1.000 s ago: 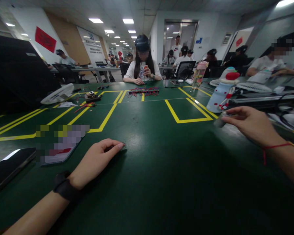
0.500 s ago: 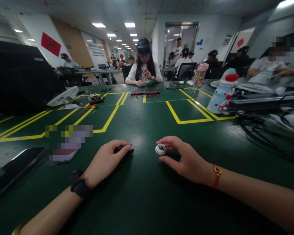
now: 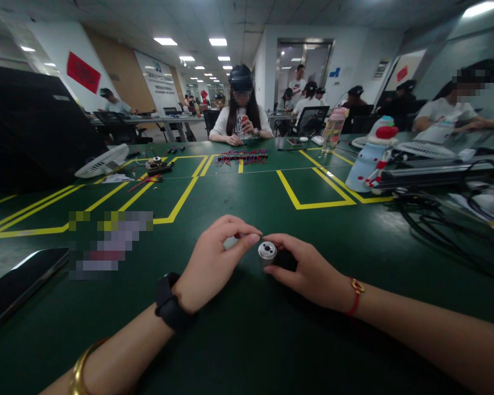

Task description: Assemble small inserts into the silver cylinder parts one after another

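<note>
One table (image 3: 230, 200): smooth green surface, dull sheen, marked out in straight strips of yellow tape with angular corners. One case (image 3: 28, 131), black and bulky, stands at the far left. One co-worker (image 3: 241, 118), seated across from me, wears a dark cap and a white top and has an orange-red item raised in one hand.

My two bare hands are over the near middle of the table, side by side. Right hand (image 3: 270, 253): thumb and forefinger parted by the width of one cylinder and set against its sides; grip held. Left hand (image 3: 258, 238): thumb and forefinger drawn together to a pinch, just beside the cylinder's upper edge.

One phone (image 3: 20, 288), flat, dark and glossy, lies at the left edge. Black cables (image 3: 432, 230), flexible and looped, lie at the right; I cannot count them. Two bottles noted on the right side: one blue (image 3: 360, 164) with red decoration, one clear (image 3: 333, 134) with a pink lid. One fan (image 3: 102, 163), white plastic, is at the left. One row of wires (image 3: 242, 157), red and blue, thin and tangled, lies before the co-worker.

The cylinder (image 3: 265, 259): one, grey, metallic-looking, upright on the table; round pale top face, stepped rim, small dark holes. Smallest: one small piece (image 3: 260, 237), dark, at my left fingertips; its shape cannot be made out.
</note>
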A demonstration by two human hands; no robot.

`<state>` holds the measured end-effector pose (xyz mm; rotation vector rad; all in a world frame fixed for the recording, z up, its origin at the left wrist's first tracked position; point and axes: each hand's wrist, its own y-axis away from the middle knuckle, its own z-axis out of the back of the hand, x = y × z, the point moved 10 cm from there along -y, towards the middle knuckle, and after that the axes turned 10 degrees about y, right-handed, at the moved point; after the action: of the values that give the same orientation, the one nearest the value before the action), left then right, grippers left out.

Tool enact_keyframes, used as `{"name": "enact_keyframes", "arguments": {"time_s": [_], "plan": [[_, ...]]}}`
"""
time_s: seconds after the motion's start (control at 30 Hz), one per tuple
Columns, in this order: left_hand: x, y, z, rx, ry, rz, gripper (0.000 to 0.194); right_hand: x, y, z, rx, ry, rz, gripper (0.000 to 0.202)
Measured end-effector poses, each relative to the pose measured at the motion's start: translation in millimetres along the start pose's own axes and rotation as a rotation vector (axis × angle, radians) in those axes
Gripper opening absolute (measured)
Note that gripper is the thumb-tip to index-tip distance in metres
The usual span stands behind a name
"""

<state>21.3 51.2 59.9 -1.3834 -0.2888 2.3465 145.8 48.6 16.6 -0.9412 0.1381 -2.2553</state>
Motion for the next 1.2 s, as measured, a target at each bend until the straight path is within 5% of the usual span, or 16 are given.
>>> {"name": "enact_keyframes", "arguments": {"time_s": [0.2,0.33,0.47,0.57,0.73,0.83,0.93,1.07,1.13,1.2], "plan": [[32,14,-20.9,0.19,-0.108,0.111,0.018,-3,1,5,-0.043,0.027,-0.034,0.039],[37,17,-36.8,0.235,-0.21,0.097,0.016,-2,2,3,-0.051,0.032,-0.042,0.037],[36,13,-26.5,0.202,-0.149,0.127,0.019,-8,0,13,-0.076,0.029,-0.071,0.036],[43,13,6.3,0.104,-0.116,0.2,0.027,-35,2,52,-0.178,0.098,-0.182,0.039],[85,29,61.7,-0.048,0.002,0.424,0.037,-117,42,154,-0.376,0.475,-0.534,0.05],[106,38,73.0,-0.106,0.097,0.505,0.043,-167,78,196,-0.383,0.641,-0.745,0.052],[111,38,71.0,-0.109,0.121,0.508,0.045,-190,95,209,-0.343,0.746,-0.808,0.058],[109,35,66.0,-0.068,0.036,0.49,0.044,-132,71,192,-0.462,1.044,-0.508,0.079],[108,35,65.2,-0.052,0.001,0.488,0.044,-89,45,147,-0.363,0.974,-0.262,0.068],[108,35,64.6,-0.036,-0.026,0.493,0.043,-51,21,84,-0.121,0.726,-0.061,0.048]]}}
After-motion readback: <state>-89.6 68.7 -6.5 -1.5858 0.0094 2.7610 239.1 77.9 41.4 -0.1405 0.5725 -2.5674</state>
